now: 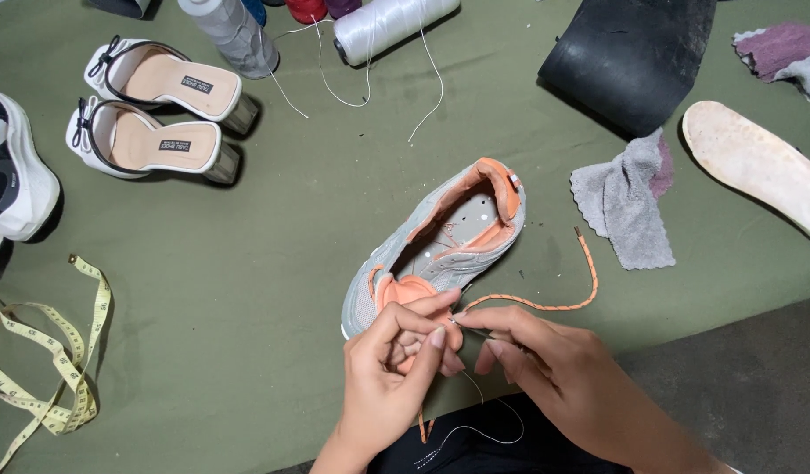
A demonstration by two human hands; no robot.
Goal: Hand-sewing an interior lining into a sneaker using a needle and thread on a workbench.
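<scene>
A grey sneaker [462,230] with an orange lining lies on the green cloth-covered table [273,263], its heel pointing away from me. My left hand [396,360] grips the orange tongue at the near end of the shoe. My right hand [545,369] pinches a thin needle next to the left fingertips, and a white thread [475,430] hangs from it in a loop below. An orange shoelace [554,303] curls out from between the hands toward the right.
A pair of white heeled mules [159,110] and a white sneaker [10,180] lie at the left, above a yellow tape measure [54,351]. Thread spools [387,22] stand at the top. A black rubber sheet [633,53], grey cloth [624,202] and white insole [760,167] lie right.
</scene>
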